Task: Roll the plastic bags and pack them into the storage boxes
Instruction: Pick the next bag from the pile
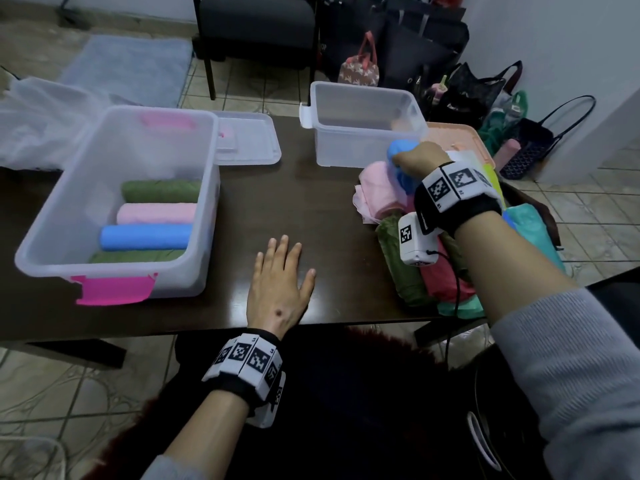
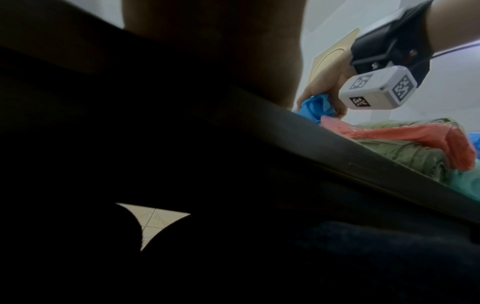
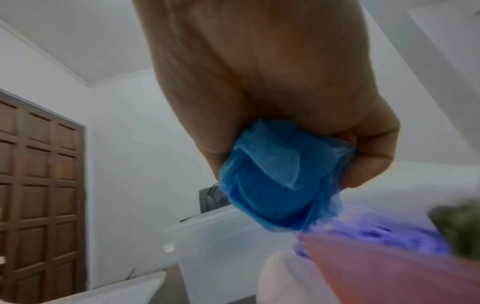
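My right hand grips a crumpled blue plastic bag above a pile of bags on the table's right side; the same blue bag is bunched in the fist in the right wrist view and shows as the blue bag in the left wrist view. My left hand lies flat and open on the dark table. A clear box with pink latches at the left holds several rolled bags: green, pink, blue, green. A second clear box stands behind the pile, seemingly with nothing in it.
A clear lid lies behind the left box, and a peach lid behind the pile. Loose clear plastic is heaped at the far left. A chair and handbags sit on the floor beyond the table.
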